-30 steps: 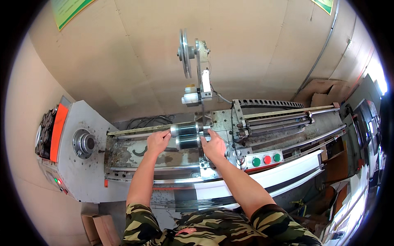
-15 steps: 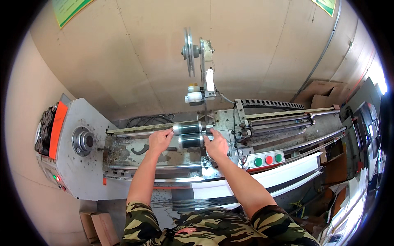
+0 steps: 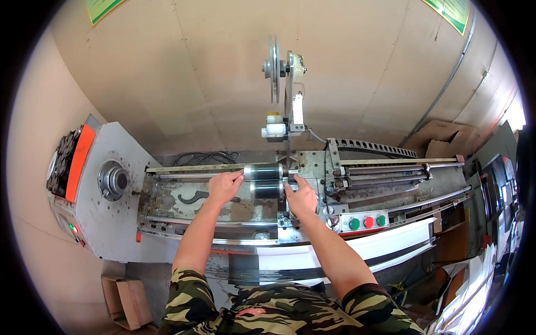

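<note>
Two shiny dark metal rollers lie one behind the other across the machine bed: the far roller [image 3: 263, 171] and the near roller [image 3: 267, 190]. My left hand [image 3: 225, 187] is closed, its fingers pinching the left end of the far roller. At the right end, my right hand [image 3: 302, 196] has its fingers bent round the far roller's short shaft, with the thumb beside the near roller. Part of that grip is hidden by the hand itself. A dark hook wrench [image 3: 198, 197] rests on the bed, partly behind my left wrist.
A grey headstock with a round chuck [image 3: 114, 180] stands at the left. Behind the rollers rises a post with a pulley wheel [image 3: 274, 70]. Green and red push buttons sit on a control box [image 3: 364, 221] to the right. A cardboard box [image 3: 131, 304] stands on the floor.
The whole view has shifted slightly, so the machine appears a little farther right. Both hands keep their places at the roller ends.
</note>
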{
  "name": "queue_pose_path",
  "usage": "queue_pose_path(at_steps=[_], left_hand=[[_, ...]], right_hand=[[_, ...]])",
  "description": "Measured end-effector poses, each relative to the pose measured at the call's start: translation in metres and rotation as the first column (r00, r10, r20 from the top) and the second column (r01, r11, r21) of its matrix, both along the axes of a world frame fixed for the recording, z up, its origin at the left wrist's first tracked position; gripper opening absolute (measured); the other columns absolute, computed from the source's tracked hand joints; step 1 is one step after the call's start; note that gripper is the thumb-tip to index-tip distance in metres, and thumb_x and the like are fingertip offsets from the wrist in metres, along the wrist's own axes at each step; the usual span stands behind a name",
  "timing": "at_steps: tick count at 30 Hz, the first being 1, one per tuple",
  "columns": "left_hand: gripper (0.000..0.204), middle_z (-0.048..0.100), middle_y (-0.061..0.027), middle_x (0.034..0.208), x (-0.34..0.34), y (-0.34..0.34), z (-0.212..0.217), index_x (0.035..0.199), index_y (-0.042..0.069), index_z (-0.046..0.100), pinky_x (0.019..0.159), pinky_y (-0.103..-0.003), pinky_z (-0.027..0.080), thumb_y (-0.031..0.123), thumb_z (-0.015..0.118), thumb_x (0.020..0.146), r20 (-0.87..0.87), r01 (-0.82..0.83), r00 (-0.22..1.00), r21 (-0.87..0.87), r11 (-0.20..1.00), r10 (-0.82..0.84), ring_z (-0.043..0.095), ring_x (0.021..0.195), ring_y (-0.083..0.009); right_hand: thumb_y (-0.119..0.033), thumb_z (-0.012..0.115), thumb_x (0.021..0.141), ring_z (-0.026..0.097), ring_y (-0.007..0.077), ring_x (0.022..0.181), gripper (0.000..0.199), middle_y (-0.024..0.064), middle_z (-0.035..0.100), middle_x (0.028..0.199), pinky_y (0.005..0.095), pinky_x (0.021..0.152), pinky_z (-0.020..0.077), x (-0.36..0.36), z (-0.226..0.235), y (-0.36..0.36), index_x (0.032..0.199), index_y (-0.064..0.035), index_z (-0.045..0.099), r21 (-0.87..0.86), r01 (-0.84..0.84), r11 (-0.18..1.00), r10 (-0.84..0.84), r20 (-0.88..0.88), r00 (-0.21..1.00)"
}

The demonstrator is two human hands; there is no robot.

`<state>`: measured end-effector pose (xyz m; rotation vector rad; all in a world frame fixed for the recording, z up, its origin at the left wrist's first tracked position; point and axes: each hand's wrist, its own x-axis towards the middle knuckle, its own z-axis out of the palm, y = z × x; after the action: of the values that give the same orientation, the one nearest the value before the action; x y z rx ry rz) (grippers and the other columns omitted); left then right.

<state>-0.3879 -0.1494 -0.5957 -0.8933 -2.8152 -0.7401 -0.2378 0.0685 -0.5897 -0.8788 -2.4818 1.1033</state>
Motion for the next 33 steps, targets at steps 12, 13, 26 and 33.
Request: queue_pose_path(at_steps=[12,13,26,33], left_hand=[[0.033,0.074,-0.0098,0.099,0.000,0.004,0.001,0.117,0.025,0.074,0.079,-0.045,0.053,0.040,0.058,0.093,0.068,-0.004,0.998,-0.041,0.999,0.007,0.069,0.092,-0.0335],[0.032,0.074,-0.0099,0.100,0.000,0.003,0.001,0.117,0.025,0.074,0.079,-0.045,0.054,0.040,0.058,0.093,0.066,-0.006,0.998,-0.040,0.999,0.009,0.069,0.092,-0.0338],[0.030,0.074,-0.0090,0.097,-0.005,0.007,-0.013,0.115,0.027,0.074,0.077,-0.045,0.054,0.040,0.060,0.093,0.033,0.003,0.999,-0.019,1.000,-0.002,0.069,0.090,-0.0332],[0.030,0.074,-0.0086,0.099,-0.002,0.010,-0.009,0.116,0.027,0.074,0.078,-0.045,0.054,0.041,0.060,0.093,0.055,-0.008,0.998,-0.024,1.000,0.009,0.069,0.093,-0.0328]], right_hand=[[-0.037,0.070,0.087,0.062,0.0349,0.117,0.050,0.0134,0.066,0.130,0.0426,0.101,0.0478,0.000,-0.001,0.002,0.130,-0.0109,0.065,0.029,0.052,0.998,-0.052,0.003,0.999],[-0.037,0.070,0.087,0.062,0.0348,0.117,0.050,0.0133,0.066,0.130,0.0425,0.101,0.0479,0.000,-0.001,0.002,0.129,-0.0109,0.066,0.030,0.050,0.998,-0.050,0.001,0.999],[-0.035,0.069,0.088,0.059,0.0368,0.123,0.050,0.0166,0.061,0.136,0.0449,0.103,0.0465,0.002,-0.002,0.009,0.131,-0.0100,0.063,-0.004,0.004,1.000,-0.004,0.005,1.000],[-0.037,0.068,0.088,0.059,0.0365,0.122,0.050,0.0164,0.061,0.135,0.0448,0.103,0.0464,0.002,-0.002,0.012,0.131,-0.0112,0.064,0.007,0.009,1.000,-0.009,0.020,1.000]])
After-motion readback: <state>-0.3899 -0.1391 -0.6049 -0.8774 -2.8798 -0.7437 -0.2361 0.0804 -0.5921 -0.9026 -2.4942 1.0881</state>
